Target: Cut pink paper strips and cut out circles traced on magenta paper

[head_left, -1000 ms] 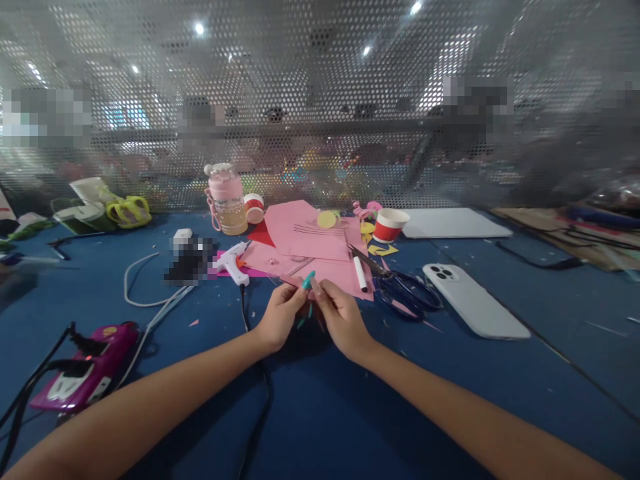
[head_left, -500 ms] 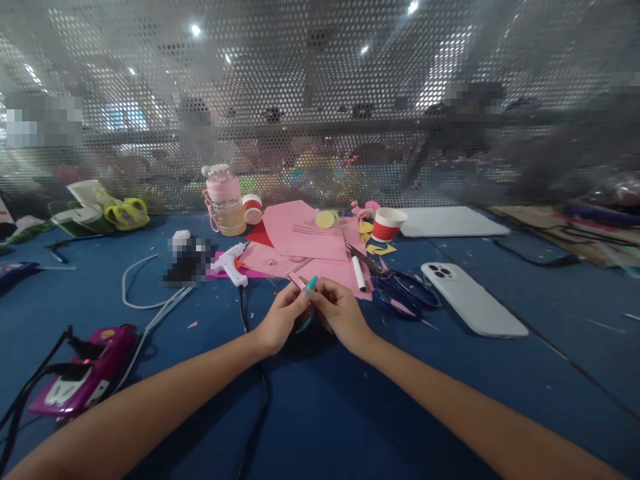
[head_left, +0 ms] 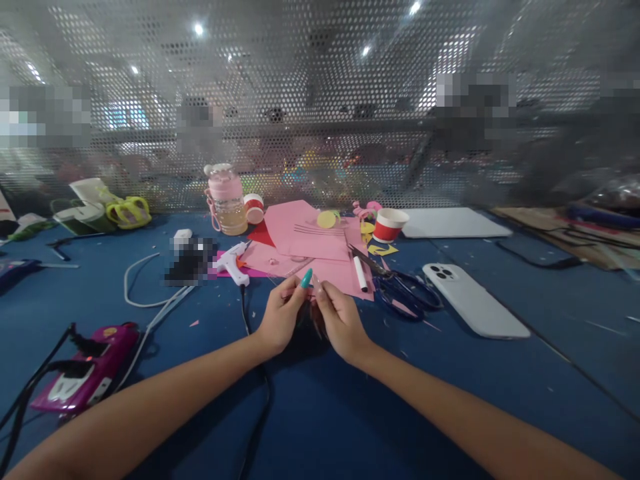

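My left hand [head_left: 279, 319] and my right hand [head_left: 345, 323] meet thumb to thumb above the front edge of the pink paper sheets [head_left: 320, 247]. Both are closed, pinching a small pink paper strip [head_left: 311, 291] that is mostly hidden by the fingers. A long teal nail shows on the left thumb. Left of my hands lies a white hot glue gun [head_left: 233, 264] with a black cord. On the right, a white marker [head_left: 360, 274] rests on the paper, beside dark blue-handled scissors [head_left: 406, 293].
A white phone [head_left: 475, 301] lies to the right. Behind stand a red-and-white paper cup [head_left: 389, 225] and a pink-topped bottle [head_left: 227, 203]. At the left are a purple power strip [head_left: 87, 370] and loose cables. A perforated metal screen [head_left: 320, 100] closes off the back.
The pink strip stuck out past the left fingers before; now it is mostly covered. My hands have turned so both thumbs point upward, tips close together.
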Demonstrator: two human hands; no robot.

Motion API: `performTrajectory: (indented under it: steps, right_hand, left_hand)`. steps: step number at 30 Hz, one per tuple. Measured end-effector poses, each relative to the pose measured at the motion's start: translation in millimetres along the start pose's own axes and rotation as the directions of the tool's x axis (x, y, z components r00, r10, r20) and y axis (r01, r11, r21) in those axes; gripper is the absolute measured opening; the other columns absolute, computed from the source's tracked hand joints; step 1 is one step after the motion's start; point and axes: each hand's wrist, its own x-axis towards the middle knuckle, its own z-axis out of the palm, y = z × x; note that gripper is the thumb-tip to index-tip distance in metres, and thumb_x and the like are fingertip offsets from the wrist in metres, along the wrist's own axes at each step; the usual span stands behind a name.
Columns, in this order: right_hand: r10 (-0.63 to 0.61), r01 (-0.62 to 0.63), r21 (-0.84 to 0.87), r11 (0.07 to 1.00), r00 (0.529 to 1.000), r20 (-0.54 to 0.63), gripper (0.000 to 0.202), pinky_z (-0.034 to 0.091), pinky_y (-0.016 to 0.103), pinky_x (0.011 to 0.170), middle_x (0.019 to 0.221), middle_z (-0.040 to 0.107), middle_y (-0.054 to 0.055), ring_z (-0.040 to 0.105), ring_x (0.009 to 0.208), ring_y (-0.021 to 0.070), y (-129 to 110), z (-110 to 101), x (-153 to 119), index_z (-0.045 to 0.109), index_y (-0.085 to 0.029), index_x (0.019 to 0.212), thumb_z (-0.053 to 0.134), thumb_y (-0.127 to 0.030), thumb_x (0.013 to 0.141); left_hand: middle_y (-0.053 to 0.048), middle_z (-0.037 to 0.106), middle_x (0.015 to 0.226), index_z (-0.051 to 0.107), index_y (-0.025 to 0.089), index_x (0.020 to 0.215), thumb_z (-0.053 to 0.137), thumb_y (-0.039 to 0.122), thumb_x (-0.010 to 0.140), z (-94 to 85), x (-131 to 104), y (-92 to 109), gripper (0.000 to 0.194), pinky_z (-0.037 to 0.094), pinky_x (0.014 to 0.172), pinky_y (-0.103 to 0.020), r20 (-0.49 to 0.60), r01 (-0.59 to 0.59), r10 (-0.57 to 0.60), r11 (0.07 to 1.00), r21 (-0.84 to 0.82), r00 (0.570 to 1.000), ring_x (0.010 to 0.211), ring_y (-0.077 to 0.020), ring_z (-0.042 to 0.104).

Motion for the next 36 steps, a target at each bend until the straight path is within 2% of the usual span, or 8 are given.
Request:
performTrajectory:
  steps: [6,17,22,27,30,33,36]
  right_hand:
    - [0.024,-0.024,-0.001,1.000,1.000,0.014,0.035,0.027,0.020,0.037,0.046,0.037,-0.006,0.035,0.038,0.0074,-1.9,-1.1,0.8,0.036,-0.021,0.062,0.033,-0.044,0.088]
    - [0.004,-0.004,-0.003,1.000,1.000,0.023,0.036,0.025,0.020,0.037,0.041,0.032,-0.008,0.032,0.036,0.0070,-4.9,-2.3,1.7,0.034,-0.021,0.060,0.033,-0.043,0.088]
    - [-0.013,0.013,-0.008,1.000,0.999,0.030,0.037,0.023,0.020,0.036,0.041,0.033,-0.007,0.032,0.035,0.0070,-4.5,-2.7,2.0,0.033,-0.021,0.059,0.032,-0.045,0.088]
    - [-0.017,0.016,0.017,1.000,0.998,0.053,0.036,0.028,0.021,0.039,0.045,0.037,-0.006,0.035,0.038,0.0080,-0.1,-3.4,2.7,0.036,-0.021,0.061,0.033,-0.045,0.088]
    - [-0.076,0.076,0.009,0.997,0.997,0.027,0.035,0.030,0.021,0.043,0.048,0.037,-0.005,0.036,0.043,0.0086,2.0,-4.8,5.0,0.038,-0.020,0.061,0.035,-0.043,0.087]
    - [-0.126,0.126,0.001,0.992,0.992,0.008,0.035,0.031,0.021,0.046,0.052,0.039,-0.004,0.037,0.047,0.0090,2.1,-5.7,6.8,0.041,-0.020,0.061,0.038,-0.044,0.087]
    - [-0.124,0.124,-0.018,0.992,0.992,-0.003,0.035,0.032,0.021,0.046,0.052,0.039,-0.005,0.038,0.047,0.0089,1.2,-5.3,6.3,0.042,-0.020,0.061,0.040,-0.045,0.085]
  left_hand:
    - [0.007,0.035,0.048,0.049,0.017,0.063,0.059,0.057,0.065,-1.1,-0.7,-3.4,0.041,0.019,0.038,-0.020,-0.029,0.002,-0.002,1.000,0.004,1.000,0.041,-0.0052,0.027]
    - [0.007,0.033,0.049,0.057,0.015,0.076,0.054,0.054,0.072,-4.6,1.2,-7.0,0.039,0.018,0.039,-0.021,-0.033,-0.081,0.083,0.995,0.059,0.996,0.042,-0.0050,0.025]
    - [0.008,0.031,0.045,0.052,0.016,0.067,0.058,0.057,0.066,-3.2,3.0,-5.6,0.042,0.014,0.038,-0.022,-0.015,-0.009,0.008,1.000,-0.024,1.000,0.039,-0.0043,0.023]
    - [0.009,0.034,0.042,0.051,0.016,0.065,0.067,0.056,0.057,-3.6,5.3,-6.1,0.043,0.014,0.037,-0.021,0.094,0.148,-0.135,0.979,-0.141,0.986,0.036,-0.0036,0.026]
    - [0.007,0.041,0.048,0.052,0.015,0.066,0.069,0.053,0.056,-4.6,5.3,-7.3,0.043,0.019,0.039,-0.020,0.164,0.161,-0.130,0.968,-0.195,0.978,0.039,-0.0034,0.032]
    - [0.008,0.037,0.045,0.046,0.015,0.060,0.068,0.054,0.057,-5.8,4.9,-9.4,0.044,0.020,0.039,-0.019,0.209,0.159,-0.118,0.968,-0.192,0.971,0.038,-0.0031,0.030]
    - [0.009,0.035,0.043,0.045,0.016,0.061,0.066,0.055,0.060,-6.9,4.9,-11.9,0.044,0.020,0.037,-0.018,0.230,0.153,-0.111,0.973,-0.175,0.967,0.036,-0.0033,0.029]
